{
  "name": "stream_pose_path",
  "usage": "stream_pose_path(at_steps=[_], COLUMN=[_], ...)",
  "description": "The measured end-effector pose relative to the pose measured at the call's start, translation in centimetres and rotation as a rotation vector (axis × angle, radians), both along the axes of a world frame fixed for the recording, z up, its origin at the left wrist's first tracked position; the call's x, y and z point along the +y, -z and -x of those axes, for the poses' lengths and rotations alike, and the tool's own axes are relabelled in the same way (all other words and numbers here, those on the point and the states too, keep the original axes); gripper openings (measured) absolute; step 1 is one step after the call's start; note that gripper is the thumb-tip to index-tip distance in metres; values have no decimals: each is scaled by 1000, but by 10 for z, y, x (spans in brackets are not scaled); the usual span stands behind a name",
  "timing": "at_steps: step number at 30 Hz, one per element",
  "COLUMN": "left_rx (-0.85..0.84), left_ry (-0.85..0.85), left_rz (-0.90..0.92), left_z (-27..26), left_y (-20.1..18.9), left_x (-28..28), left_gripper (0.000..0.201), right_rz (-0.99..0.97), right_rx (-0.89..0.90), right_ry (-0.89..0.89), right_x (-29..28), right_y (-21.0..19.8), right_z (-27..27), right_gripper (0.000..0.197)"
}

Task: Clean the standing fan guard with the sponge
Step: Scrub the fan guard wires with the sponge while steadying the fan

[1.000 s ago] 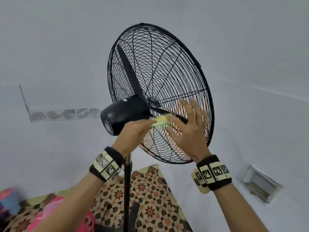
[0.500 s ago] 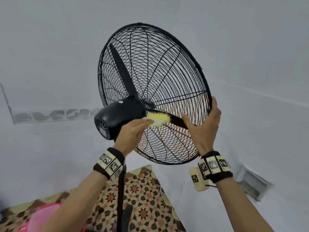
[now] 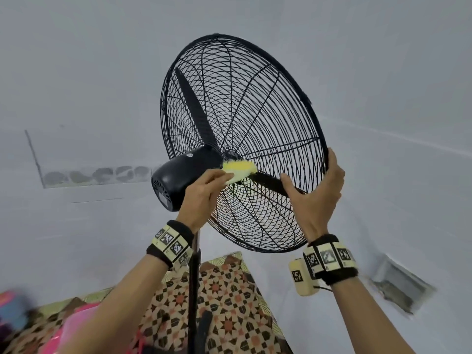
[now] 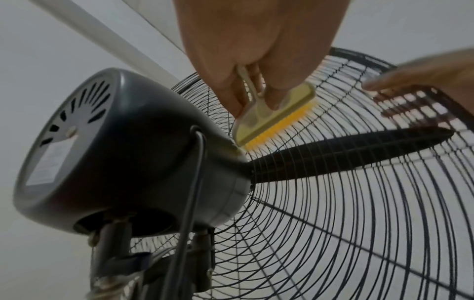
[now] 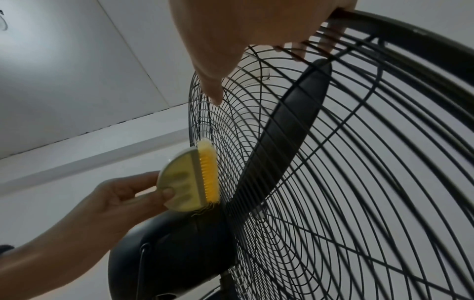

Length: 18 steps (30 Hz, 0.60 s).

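White walls surround the standing fan guard (image 3: 255, 118). Right hand (image 3: 315, 190) grips the guard rim, fingers wrapped around it. Left hand (image 3: 201, 191) pinches the sponge (image 3: 238, 171), bristled face against the rear wires beside the motor housing (image 3: 184, 175). Scrubbing appears underway; next, likely stroke outward.

Fan guard (image 3: 245, 139) is tilting upward atop the pole (image 3: 193, 290), motor housing (image 3: 182, 177) sitting behind it at its left. Sponge (image 3: 238, 171) is pressing against the guard's rear wires just beside the housing, left hand (image 3: 204, 198) behind it. Right hand (image 3: 316, 198) is gripping the guard's right rim. Patterned mat (image 3: 229, 307) is lying below.
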<state>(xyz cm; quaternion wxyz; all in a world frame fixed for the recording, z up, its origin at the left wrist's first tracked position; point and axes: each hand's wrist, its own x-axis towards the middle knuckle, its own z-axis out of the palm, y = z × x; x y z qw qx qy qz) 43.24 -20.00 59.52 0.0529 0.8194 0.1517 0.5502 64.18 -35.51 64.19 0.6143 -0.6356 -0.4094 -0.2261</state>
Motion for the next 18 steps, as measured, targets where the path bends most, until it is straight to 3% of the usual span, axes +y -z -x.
stream_pose_path(at_steps=[4, 8, 10, 15, 18], left_rx=[150, -82, -114, 139, -43], left_ry=[63, -88, -92, 12, -42], left_rz=[-13, 15, 31, 1, 19], left_z=[2, -1, -9, -9, -3], left_y=[6, -5, -9, 15, 6], left_x=[4, -8, -13, -16, -18], left_gripper=[28, 24, 24, 26, 23], right_rz=[-2, 6, 6, 10, 11], right_rx=[-7, -10, -6, 21, 10], right_ry=[6, -5, -13, -5, -9], right_x=[0, 0, 0, -1, -2], right_y=[0, -2, -2, -1, 0], right_z=[-2, 0, 1, -4, -1], right_gripper=[101, 101, 101, 103, 103])
